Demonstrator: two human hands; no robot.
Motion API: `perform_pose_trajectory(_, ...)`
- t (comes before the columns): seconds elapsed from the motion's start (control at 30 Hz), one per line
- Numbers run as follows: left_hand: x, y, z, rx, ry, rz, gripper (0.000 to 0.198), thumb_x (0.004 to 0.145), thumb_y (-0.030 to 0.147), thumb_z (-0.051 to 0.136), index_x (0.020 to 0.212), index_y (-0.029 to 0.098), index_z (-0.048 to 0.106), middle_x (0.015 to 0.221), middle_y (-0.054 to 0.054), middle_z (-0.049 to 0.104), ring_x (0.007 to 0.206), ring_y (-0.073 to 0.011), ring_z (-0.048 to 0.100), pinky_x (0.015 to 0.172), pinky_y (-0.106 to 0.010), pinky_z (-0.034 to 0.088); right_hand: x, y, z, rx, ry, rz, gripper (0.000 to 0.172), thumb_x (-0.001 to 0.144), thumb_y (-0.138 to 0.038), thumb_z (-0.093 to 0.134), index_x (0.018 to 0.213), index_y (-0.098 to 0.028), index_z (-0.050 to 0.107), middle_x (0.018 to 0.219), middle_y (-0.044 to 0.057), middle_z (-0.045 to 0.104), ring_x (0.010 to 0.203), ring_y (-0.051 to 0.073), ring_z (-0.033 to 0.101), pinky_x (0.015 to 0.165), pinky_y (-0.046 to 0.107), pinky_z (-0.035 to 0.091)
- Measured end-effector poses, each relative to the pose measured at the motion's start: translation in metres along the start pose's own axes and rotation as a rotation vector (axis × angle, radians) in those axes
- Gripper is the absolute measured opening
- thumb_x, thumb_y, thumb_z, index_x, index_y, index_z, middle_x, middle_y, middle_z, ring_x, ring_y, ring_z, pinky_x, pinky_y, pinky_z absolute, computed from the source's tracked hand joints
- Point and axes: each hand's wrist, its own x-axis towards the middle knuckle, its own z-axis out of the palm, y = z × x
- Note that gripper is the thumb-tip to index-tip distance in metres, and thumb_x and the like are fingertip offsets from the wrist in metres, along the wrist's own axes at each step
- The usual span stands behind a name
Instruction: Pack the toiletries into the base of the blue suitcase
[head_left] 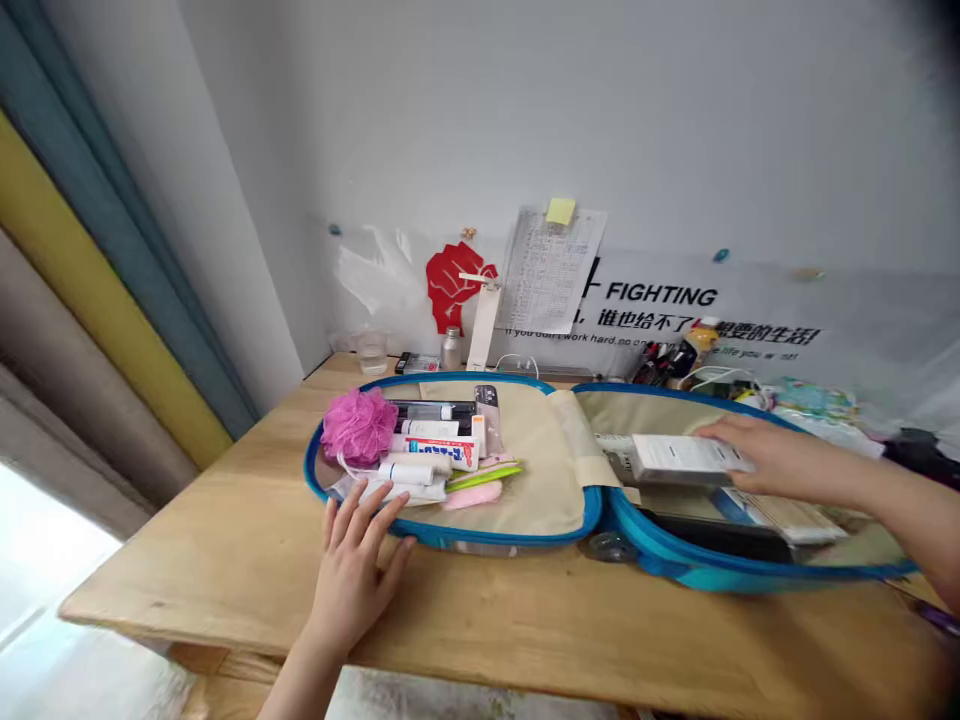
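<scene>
In the head view the hands are well apart, one at each half of an open suitcase (517,380) with a blue rim, lying flat on the tabletop (187,570). The right hand (780,460) is palm down over the right half and appears to grip the end of a white box (686,457). The box is clear of the case floor, its long axis running roughly left to right, and its far end points toward the hinge. The right hand is much the nearer to it. Beneath it lie a black pouch (720,535) and a white packet (784,518).

The left hand (352,590) is open, fingers spread, its fingertips at the near rim of the left half. That half holds a pink bath puff (358,427), white tubes (405,473), a green toothbrush (484,478) and a pink sponge (472,495).

Past the case stand a drinking glass (372,352), a small metal bottle (451,350) and a white lamp (484,325), with a tangle of bottles and cables (675,355) to the right
</scene>
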Motion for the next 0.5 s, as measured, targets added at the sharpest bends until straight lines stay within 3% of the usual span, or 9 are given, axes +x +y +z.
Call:
perform_pose_trajectory(0.1, 0.001, 0.0, 0.001, -0.012, -0.02, -0.02, 0.042, 0.089, 0.027, 0.054, 0.131, 0.026, 0.052, 0.133, -0.009, 0.057, 0.135, -0.0288, 0.038, 0.115, -0.05, 0.018, 0.013, -0.012, -0.03, 0.027, 0.14, 0.007, 0.053, 0.076, -0.024, 0.051, 0.128, -0.016, 0.054, 0.12, 0.019, 0.057, 0.104, 0.028, 0.06, 0.085, 0.034, 0.047)
perform_pose_trajectory(0.2, 0.002, 0.001, 0.001, -0.017, -0.019, -0.023, 0.043, 0.089, 0.027, 0.053, 0.132, 0.026, 0.051, 0.134, -0.008, 0.057, 0.135, -0.0285, 0.038, 0.115, -0.05, 0.018, 0.035, -0.047, -0.058, 0.076, 0.274, -0.068, 0.055, 0.079, -0.032, 0.05, 0.131, -0.016, 0.051, 0.121, 0.017, 0.056, 0.102, 0.027, 0.059, 0.082, 0.034, 0.047)
perform_pose_trajectory(0.27, 0.002, 0.001, 0.0, -0.014, -0.011, -0.019, 0.042, 0.089, 0.026, 0.053, 0.131, 0.025, 0.051, 0.134, -0.009, 0.057, 0.135, -0.0281, 0.038, 0.116, -0.05, 0.018, 0.056, -0.084, -0.071, 0.102, 0.316, -0.148, 0.057, 0.08, -0.037, 0.051, 0.133, -0.017, 0.049, 0.123, 0.015, 0.054, 0.102, 0.026, 0.059, 0.08, 0.034, 0.048)
perform_pose_trajectory(0.33, 0.002, 0.002, -0.001, -0.01, -0.011, -0.016, 0.041, 0.09, 0.026, 0.053, 0.131, 0.024, 0.051, 0.133, -0.009, 0.057, 0.135, -0.0279, 0.038, 0.116, -0.05, 0.018, 0.082, -0.126, -0.078, 0.107, 0.363, -0.266, 0.059, 0.077, -0.035, 0.055, 0.132, -0.016, 0.05, 0.125, 0.015, 0.054, 0.11, 0.028, 0.055, 0.089, 0.035, 0.045)
perform_pose_trajectory(0.4, 0.002, 0.002, -0.001, -0.009, -0.017, -0.022, 0.041, 0.09, 0.027, 0.052, 0.131, 0.025, 0.051, 0.133, -0.009, 0.057, 0.135, -0.0279, 0.039, 0.116, -0.05, 0.018, 0.11, -0.168, -0.079, 0.106, 0.41, -0.381, 0.059, 0.075, -0.03, 0.058, 0.131, -0.013, 0.052, 0.124, 0.015, 0.055, 0.114, 0.028, 0.052, 0.096, 0.036, 0.042)
perform_pose_trajectory(0.5, 0.003, 0.002, -0.002, -0.01, -0.025, -0.032, 0.04, 0.09, 0.027, 0.052, 0.13, 0.025, 0.052, 0.134, -0.008, 0.056, 0.135, -0.0277, 0.039, 0.116, -0.05, 0.018, 0.147, -0.223, -0.074, 0.096, 0.441, -0.463, 0.058, 0.075, -0.028, 0.059, 0.131, -0.012, 0.052, 0.121, 0.015, 0.055, 0.114, 0.029, 0.051, 0.093, 0.036, 0.044)
